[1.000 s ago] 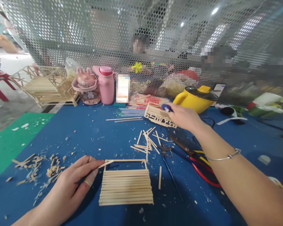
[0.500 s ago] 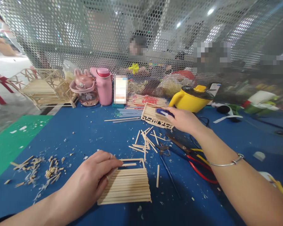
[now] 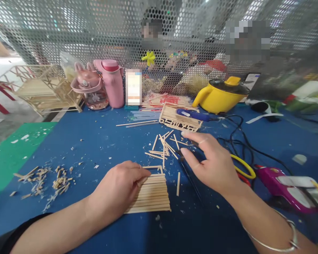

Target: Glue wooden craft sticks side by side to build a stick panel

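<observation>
My left hand (image 3: 120, 187) lies on the near left part of a flat panel of wooden sticks (image 3: 155, 195). Its fingers are curled and press on the panel's far left corner, by a thin stick frame. My right hand (image 3: 213, 162) hovers empty, fingers spread, just right of a scatter of loose sticks (image 3: 164, 148) and over the scissors (image 3: 243, 168). Beyond it a blue pen-like tool (image 3: 192, 114) rests on a lattice piece of sticks (image 3: 177, 121). All of this sits on a blue table top (image 3: 108, 141).
A magenta glue gun (image 3: 278, 181) and black cables (image 3: 235, 137) lie at the right. A yellow pot (image 3: 222, 95), pink bottle (image 3: 111, 86), pink cup (image 3: 88, 90) and stick model (image 3: 42, 90) line the mesh screen (image 3: 69, 31); people sit behind it. Wood scraps (image 3: 42, 178) litter the left.
My right hand let go of the blue tool on the lattice piece and drew back toward the loose sticks. My left hand slid right onto the stick panel.
</observation>
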`<state>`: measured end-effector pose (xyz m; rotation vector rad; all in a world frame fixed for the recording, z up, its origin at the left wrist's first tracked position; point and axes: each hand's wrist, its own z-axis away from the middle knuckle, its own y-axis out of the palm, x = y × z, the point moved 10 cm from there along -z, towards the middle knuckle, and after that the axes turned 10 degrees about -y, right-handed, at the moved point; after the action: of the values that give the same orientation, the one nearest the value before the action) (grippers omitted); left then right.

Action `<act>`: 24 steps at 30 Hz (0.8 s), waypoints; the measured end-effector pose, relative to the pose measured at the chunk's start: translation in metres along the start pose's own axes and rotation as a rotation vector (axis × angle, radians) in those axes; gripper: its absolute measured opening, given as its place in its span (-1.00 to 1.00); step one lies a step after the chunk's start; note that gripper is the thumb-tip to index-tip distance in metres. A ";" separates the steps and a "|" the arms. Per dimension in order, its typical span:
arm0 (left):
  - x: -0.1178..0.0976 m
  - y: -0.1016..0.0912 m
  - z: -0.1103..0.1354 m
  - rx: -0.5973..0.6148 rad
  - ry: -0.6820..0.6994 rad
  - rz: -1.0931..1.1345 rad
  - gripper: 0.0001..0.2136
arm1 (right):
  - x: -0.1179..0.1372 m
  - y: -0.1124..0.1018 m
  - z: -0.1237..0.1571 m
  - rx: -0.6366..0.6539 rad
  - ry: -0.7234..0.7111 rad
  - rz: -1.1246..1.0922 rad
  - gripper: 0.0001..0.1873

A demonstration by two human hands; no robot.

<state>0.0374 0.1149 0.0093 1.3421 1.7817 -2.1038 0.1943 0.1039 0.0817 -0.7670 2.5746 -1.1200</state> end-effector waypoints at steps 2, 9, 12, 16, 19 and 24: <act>-0.002 0.003 -0.002 0.001 0.006 -0.002 -0.74 | 0.002 0.010 0.003 0.038 -0.002 -0.075 -0.70; -0.003 0.004 -0.005 0.000 -0.036 -0.056 -0.73 | 0.006 0.021 0.004 0.120 -0.019 -0.176 -0.72; -0.003 0.005 -0.005 0.020 -0.061 -0.123 -0.72 | 0.007 0.022 0.004 0.145 0.005 -0.199 -0.74; -0.008 0.008 -0.006 0.046 -0.054 -0.151 -0.70 | 0.010 0.029 0.004 0.190 0.003 -0.254 -0.75; -0.009 0.002 -0.004 0.037 -0.028 -0.143 -0.66 | 0.011 0.031 0.005 0.209 -0.023 -0.261 -0.76; 0.017 -0.048 0.014 -0.213 -0.086 -0.085 -0.64 | 0.019 0.026 0.008 0.203 -0.072 -0.244 -0.77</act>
<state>-0.0076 0.1268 0.0341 1.1254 1.9926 -1.9117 0.1718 0.1038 0.0569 -1.0692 2.3091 -1.3703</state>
